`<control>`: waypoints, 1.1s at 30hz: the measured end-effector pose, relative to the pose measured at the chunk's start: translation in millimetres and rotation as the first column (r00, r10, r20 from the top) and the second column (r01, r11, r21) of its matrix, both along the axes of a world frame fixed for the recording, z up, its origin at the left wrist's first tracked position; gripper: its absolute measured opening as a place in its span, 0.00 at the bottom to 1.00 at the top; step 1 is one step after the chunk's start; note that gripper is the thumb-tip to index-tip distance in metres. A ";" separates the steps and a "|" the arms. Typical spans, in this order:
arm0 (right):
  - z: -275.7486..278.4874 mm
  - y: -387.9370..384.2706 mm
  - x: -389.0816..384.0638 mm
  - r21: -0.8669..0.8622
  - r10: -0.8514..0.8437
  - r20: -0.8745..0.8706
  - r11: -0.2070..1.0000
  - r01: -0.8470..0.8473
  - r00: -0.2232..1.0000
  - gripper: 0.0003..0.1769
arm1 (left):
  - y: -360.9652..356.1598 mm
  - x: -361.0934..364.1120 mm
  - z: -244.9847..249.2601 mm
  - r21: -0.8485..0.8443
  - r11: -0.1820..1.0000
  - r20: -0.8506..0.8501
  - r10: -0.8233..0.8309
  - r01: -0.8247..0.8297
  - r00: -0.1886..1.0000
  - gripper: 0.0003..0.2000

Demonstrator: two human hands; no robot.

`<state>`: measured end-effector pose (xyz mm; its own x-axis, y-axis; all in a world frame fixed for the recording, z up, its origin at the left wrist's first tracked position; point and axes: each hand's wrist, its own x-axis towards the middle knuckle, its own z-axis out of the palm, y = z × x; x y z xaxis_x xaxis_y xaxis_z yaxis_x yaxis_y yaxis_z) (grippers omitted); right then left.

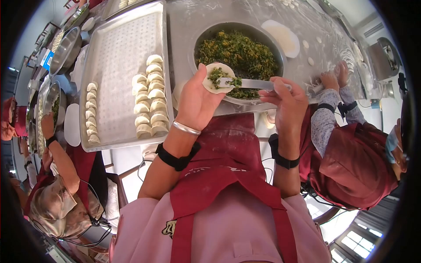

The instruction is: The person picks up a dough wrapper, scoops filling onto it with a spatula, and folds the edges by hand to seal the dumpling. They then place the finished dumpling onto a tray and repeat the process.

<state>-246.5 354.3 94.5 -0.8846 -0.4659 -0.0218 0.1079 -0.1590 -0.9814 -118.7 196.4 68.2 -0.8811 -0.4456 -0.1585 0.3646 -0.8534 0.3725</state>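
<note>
A round dumpling wrapper [212, 89] lies on the fingers of my left hand [198, 101], with green chopped filling on it. My right hand [287, 98] grips a flat metal spatula [254, 84], whose tip touches the filling on the wrapper. Both hands are over the near side of a large metal bowl [283, 65], which holds green and yellow chopped filling [239, 50]. Left of the bowl, a perforated metal tray [118, 48] carries rows of folded dumplings [156, 93] along its right side and one row [91, 111] near its left edge.
A white oval sheet [283, 38] lies beside the bowl on the floury metal table [188, 26], with several wrappers nearby. At right, a co-worker's hands [335, 78] are on the table. Another co-worker's hand [47, 125] reaches toward a bowl at left.
</note>
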 end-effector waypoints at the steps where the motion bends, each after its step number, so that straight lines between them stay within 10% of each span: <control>1: 1.6 2.6 -1.6 -0.015 -0.010 0.013 1.000 0.010 1.000 0.14 | 0.4 -0.2 -0.1 0.008 1.000 0.009 0.009 -0.009 1.000 0.20; 11: -21.3 -2.1 -4.1 -0.037 0.013 0.133 0.999 -0.008 0.991 0.15 | 9.0 4.9 4.8 -0.015 0.999 0.030 -0.038 0.038 0.999 0.22; 33: 5.6 24.7 -7.1 0.024 -0.082 -0.170 0.996 0.088 0.982 0.11 | 10.1 13.3 2.6 -0.036 0.999 0.065 0.003 -0.001 0.998 0.21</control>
